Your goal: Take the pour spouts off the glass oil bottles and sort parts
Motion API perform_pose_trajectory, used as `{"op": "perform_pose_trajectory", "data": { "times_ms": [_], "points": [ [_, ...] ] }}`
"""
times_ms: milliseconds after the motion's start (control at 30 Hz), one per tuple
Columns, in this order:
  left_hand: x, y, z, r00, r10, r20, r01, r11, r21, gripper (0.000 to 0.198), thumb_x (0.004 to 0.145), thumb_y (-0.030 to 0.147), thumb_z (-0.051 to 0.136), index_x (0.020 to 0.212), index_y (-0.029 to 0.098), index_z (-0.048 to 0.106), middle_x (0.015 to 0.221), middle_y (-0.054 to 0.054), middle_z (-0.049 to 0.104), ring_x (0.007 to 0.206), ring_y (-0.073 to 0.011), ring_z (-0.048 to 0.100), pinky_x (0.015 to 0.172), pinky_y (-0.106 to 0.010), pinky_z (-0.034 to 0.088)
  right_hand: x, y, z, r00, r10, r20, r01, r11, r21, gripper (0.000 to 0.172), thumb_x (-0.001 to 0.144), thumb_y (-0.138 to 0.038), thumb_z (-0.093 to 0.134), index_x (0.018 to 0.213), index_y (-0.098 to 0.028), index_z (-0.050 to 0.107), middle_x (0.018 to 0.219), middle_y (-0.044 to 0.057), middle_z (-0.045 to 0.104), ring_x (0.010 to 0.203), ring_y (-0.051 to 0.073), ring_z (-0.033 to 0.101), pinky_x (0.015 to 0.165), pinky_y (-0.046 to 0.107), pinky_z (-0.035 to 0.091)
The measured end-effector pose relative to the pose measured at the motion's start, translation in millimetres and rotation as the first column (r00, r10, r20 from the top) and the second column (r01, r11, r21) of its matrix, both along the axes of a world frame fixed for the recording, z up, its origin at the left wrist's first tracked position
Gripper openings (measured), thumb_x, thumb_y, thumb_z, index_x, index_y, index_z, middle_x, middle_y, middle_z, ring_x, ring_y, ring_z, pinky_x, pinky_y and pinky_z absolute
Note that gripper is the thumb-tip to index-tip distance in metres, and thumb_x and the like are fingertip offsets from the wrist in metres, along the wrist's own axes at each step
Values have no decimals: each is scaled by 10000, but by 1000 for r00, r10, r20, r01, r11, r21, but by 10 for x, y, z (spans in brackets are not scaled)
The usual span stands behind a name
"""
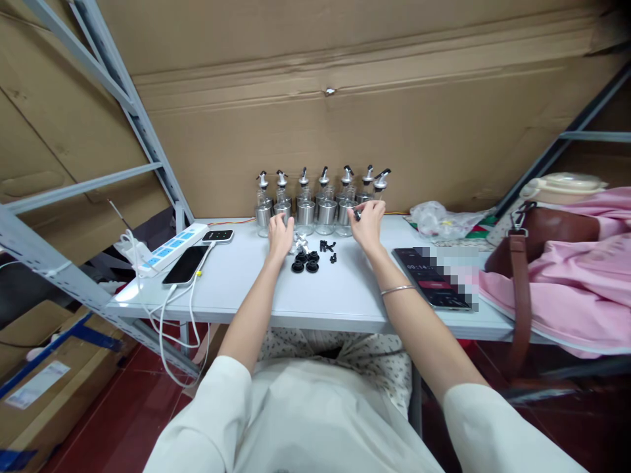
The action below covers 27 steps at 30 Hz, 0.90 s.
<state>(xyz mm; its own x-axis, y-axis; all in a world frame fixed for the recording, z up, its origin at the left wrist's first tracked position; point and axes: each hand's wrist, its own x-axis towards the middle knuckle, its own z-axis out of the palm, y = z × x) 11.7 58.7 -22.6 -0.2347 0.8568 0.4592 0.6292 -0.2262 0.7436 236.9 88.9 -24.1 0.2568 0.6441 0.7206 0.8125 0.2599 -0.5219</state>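
Note:
My left hand [280, 235] is over the table with its fingers apart, in front of the bottles and just left of a small heap of silver-white spout parts [300, 244]. My right hand [369, 222] is closed, with a small black piece [357, 215] showing at its thumb. Behind the hands stand several glass bottles with steel sleeves [305, 212], lined up in rows. Black-levered pourer spouts [324, 176] top them. The bottle with a tilted spout [382, 180] is partly hidden by my right hand. Between my hands lie black ring-shaped stoppers [311, 265] and small black levers [327, 246].
At the left are a phone [185, 266] on a white cable, a smaller device [217, 236] and a power strip [172, 248]. To the right lie a tablet-like phone [434, 279], a plastic bag [444, 219], a brown bag [547, 240] and pink cloth [586, 269]. Cardboard [345, 131] closes the back.

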Motion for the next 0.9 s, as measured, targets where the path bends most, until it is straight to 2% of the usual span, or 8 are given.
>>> {"op": "perform_pose_trajectory", "data": {
  "times_ms": [100, 200, 267, 433, 533, 667, 767, 900],
  "points": [
    [31, -12, 9, 994, -73, -85, 85, 986, 143, 279, 895, 270, 436, 1153, 179, 490, 1248, -130, 494, 1251, -208, 451, 1093, -361, 325, -23, -41, 51, 998, -33, -47, 35, 998, 50, 293, 858, -450, 475, 801, -179, 570, 950, 140, 522, 963, 267, 473, 873, 429, 393],
    [83, -54, 16, 961, -172, -216, 221, 948, 229, 337, 854, 236, 497, 1185, 180, 470, 1229, -117, 504, 1229, -205, 455, 1087, -348, 334, -68, -80, 90, 990, 109, -86, -108, 994, 16, 311, 839, -459, 499, 652, -210, 511, 743, 52, 494, 782, 214, 477, 803, 371, 398],
    [127, -98, 16, 923, -252, -293, 323, 919, 228, 397, 830, 244, 541, 1210, 174, 455, 1233, -120, 508, 1214, -216, 465, 1071, -353, 352, -138, -117, 108, 961, 239, -140, -243, 970, -9, 312, 788, -458, 561, 611, -211, 490, 675, 18, 482, 693, 180, 462, 744, 335, 394],
    [271, -224, 17, 831, -418, -367, 500, 850, 164, 514, 768, 375, 661, 1202, 196, 453, 1183, -110, 561, 1136, -235, 529, 1001, -370, 414, -384, -242, 161, 760, 529, -379, -574, 819, -9, 376, 645, -516, 669, 632, -212, 448, 596, -42, 444, 563, 114, 386, 574, 267, 353],
    [336, -264, 24, 833, -433, -345, 503, 852, 144, 421, 781, 413, 652, 1101, 191, 493, 1053, -84, 612, 1009, -217, 586, 910, -342, 456, -479, -308, 183, 660, 576, -482, -664, 748, -15, 427, 593, -530, 703, 630, -215, 418, 554, -61, 418, 525, 96, 362, 515, 245, 315],
    [345, -269, 43, 837, -442, -323, 494, 864, 98, 286, 822, 424, 599, 956, 183, 524, 829, -27, 617, 775, -170, 595, 734, -279, 463, -511, -353, 191, 612, 576, -542, -723, 685, -89, 463, 528, -546, 733, 604, -204, 430, 545, -54, 453, 523, 91, 381, 504, 239, 299],
    [323, -272, 67, 840, -429, -332, 490, 863, 125, 226, 814, 394, 596, 858, 186, 520, 730, 3, 579, 676, -140, 552, 668, -255, 432, -505, -355, 194, 627, 580, -520, -721, 684, -107, 449, 529, -543, 731, 612, -196, 460, 560, -50, 458, 539, 96, 396, 523, 245, 317],
    [304, -301, 101, 877, -355, -325, 419, 895, 155, 194, 752, 309, 623, 836, 197, 488, 672, 32, 536, 616, -122, 517, 622, -239, 399, -496, -348, 197, 757, 582, -298, -619, 784, -42, 395, 618, -547, 687, 619, -189, 520, 626, -30, 469, 581, 109, 417, 561, 260, 339]
  ]
}}
